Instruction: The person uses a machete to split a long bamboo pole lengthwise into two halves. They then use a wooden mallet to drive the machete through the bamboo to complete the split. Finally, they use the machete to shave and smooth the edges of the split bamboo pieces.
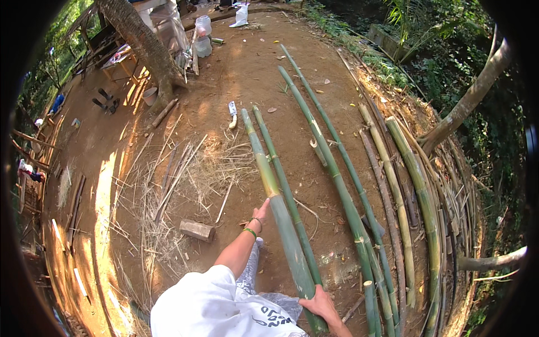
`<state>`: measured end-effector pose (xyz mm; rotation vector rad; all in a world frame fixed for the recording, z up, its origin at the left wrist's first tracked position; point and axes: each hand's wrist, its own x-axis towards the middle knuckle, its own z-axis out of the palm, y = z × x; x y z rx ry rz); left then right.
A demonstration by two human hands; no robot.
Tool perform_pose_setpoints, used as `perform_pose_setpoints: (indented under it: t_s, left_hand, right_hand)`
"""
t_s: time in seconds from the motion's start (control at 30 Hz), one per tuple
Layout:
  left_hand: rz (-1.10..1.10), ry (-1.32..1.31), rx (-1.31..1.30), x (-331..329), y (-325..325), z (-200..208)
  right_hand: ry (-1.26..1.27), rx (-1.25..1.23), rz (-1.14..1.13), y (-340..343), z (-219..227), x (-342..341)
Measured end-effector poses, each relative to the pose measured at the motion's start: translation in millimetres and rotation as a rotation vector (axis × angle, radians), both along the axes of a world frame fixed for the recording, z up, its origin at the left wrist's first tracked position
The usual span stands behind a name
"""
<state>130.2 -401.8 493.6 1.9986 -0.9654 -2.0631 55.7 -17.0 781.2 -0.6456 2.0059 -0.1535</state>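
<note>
White shirt [196, 303] foremost, left grip [261, 212] and right grip [320, 304] hold a thick pole [281, 222] between wooden block [196, 230] and thinner pole [288, 195].

dark printed lettering [273, 317] in slanting rows low on the white shirt [196, 300]

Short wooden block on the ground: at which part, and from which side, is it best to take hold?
Probably with the grip around its middle, coming from above: the short wooden block lies on its long side, uncovered, and is longer than thick. The left hand, touching the thick bamboo pole, is nearer.
</note>
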Motion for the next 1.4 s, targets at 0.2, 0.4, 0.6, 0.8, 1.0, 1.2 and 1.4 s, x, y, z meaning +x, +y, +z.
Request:
perform_pose_setpoints:
  t_s: [0.2, 0.4, 0.6, 0.8, 1.0, 1.2, 1.4]
  left_hand:
    - [0.040, 0.250, 0.117, -46, -59, 56]
    - [0.043, 0.339, 0.062, -38, -21, 42]
    - [0.167, 0.595, 0.238, -31, -28, 141]
    - [0.212, 0.807, -0.006, -45, -115, 215]
    - [0.167, 1.042, -0.115, -35, -196, 303]
    - [-0.009, 1.085, -0.745, -17, -409, 440]
    - [0.187, 1.072, -0.887, 6, -574, 500]
  right_hand:
    - [-0.074, -0.087, -0.142, -43, 77, 22]
    - [0.026, -0.054, -0.221, -68, 102, 26]
    - [0.173, -0.074, -0.220, -60, 73, 32]
    - [0.325, -0.221, -0.101, -61, 10, 19]
    - [0.367, -0.417, -0.122, -116, -49, -19]
    - [0.455, -0.751, -0.087, -242, -57, -97]
    - [0.519, -0.822, 0.077, -418, -122, -183]
